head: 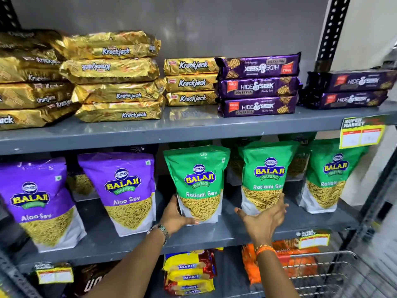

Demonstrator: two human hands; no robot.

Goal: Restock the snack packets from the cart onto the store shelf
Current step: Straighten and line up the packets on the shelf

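Step in hand, by the look of it: seating a green Ratlami Sev pouch [200,186] upright on the middle shelf [133,239], label fwd, in line w/ the pouch to its right [265,177]. To do it well: keep the base flat, square the front w/ neighbours, let go only once it stands alone.

Left hand [175,214] cups the pouch's lower-left corner, thumb across the bottom front, arm reaching up from below. Right hand [265,216] is spread wide, holding nothing, fingers at the next pouch's base. Cart [322,269] sits low right.
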